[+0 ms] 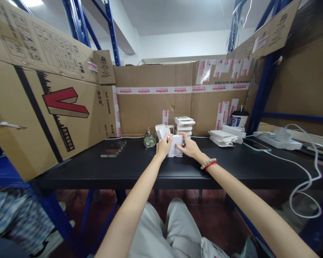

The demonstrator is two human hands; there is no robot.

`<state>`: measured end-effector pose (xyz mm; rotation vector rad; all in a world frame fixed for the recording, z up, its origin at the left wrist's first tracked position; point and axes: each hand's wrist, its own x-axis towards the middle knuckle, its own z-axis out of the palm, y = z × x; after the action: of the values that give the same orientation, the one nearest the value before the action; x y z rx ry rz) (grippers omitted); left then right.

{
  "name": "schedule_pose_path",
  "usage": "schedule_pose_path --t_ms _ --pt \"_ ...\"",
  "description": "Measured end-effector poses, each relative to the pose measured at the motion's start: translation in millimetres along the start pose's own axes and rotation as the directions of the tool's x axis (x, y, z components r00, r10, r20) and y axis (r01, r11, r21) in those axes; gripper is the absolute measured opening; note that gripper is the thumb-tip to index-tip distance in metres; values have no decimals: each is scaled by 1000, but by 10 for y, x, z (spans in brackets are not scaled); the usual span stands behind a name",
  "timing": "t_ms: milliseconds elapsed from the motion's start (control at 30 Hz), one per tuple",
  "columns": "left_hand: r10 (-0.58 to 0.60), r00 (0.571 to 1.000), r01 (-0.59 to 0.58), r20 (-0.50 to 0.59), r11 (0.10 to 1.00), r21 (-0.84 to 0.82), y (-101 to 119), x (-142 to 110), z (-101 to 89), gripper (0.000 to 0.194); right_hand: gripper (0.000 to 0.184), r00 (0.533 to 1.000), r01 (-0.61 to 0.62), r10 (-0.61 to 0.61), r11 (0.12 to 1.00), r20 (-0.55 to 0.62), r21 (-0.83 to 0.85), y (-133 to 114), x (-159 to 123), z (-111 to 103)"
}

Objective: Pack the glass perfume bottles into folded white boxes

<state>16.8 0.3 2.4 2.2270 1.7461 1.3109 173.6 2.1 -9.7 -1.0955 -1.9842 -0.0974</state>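
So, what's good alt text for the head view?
A person's left hand and right hand hold a small white box at a black table. Behind it are stacked white items; a clear container sits left, a phone right.

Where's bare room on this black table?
Bare: between the glass jar and the blurred patch, and between the right forearm and phone. Crowded: the middle, with left hand, right hand and stacked boxes, and the right end, around the power strip.

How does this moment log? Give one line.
left hand: holds white box | right hand: on white box | behind: stack | left: glass jar | right: phone
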Motion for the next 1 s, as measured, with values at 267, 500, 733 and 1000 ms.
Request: schedule_pose_path --t_ms 267,500,733,1000 --pt "-88 992 78 92 992 98 -46 12 2 48 40 995 -47 51 998 91 -41 20 18 -67" --pt "-49 977 18 208 989 148 -107 9 -14 50 31 977 -132 147 986 157 -99 34 21 -159" --pt "-59 961 26 269 992 125 -126 5 -27 60 40 922 -181 232 966 309 -186 107 18 -189" --pt "-12 956 -34 294 988 153 -82 -2 -43 51 44 868 -162 287 935 406 -316 120 63 -173"
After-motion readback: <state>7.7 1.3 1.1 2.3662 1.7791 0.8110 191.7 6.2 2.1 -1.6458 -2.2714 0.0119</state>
